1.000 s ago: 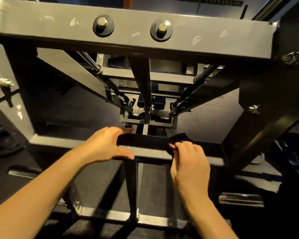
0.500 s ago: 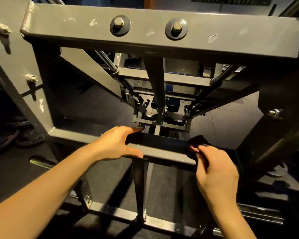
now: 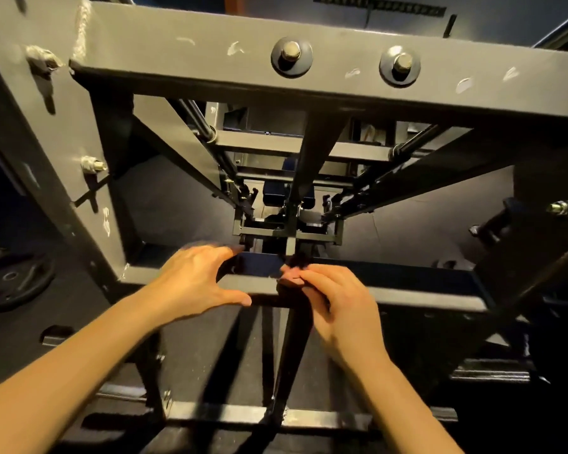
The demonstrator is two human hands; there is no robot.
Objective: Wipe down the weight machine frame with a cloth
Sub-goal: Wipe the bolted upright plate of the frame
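I look down through the grey steel frame of the weight machine. My left hand grips the lower crossbar, fingers over its top and thumb under its front edge. Just to its right, my right hand pinches a small dark cloth against the same crossbar, near where the centre post meets it. Most of the cloth is hidden by my fingers and the shadow.
A wide upper crossbeam with two large bolts spans the top of the view. Slanted side posts stand left and right. Weight plates lie on the dark floor at left. A lower base rail runs beneath my arms.
My right hand has slid the cloth leftward along the crossbar, ending close to my left hand. The left hand keeps its grip. The view has shifted to the left.
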